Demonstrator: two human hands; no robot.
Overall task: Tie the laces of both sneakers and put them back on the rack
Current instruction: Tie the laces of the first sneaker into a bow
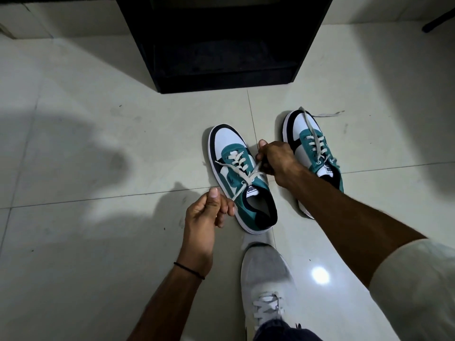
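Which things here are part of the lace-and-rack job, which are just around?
Job: left hand and right hand, each pinching a lace end of the near sneaker; far sneaker, laces loose; dark rack.

Around: grey shoe on the person's foot; tiled floor.

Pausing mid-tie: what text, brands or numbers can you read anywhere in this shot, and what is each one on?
"PUMA", seen upside down: tongue label of the left sneaker, label at.
Tongue label of the right sneaker: similar print, too blurred to read.
Small logo on the left sneaker's side: no legible letters.
Nothing else readable.
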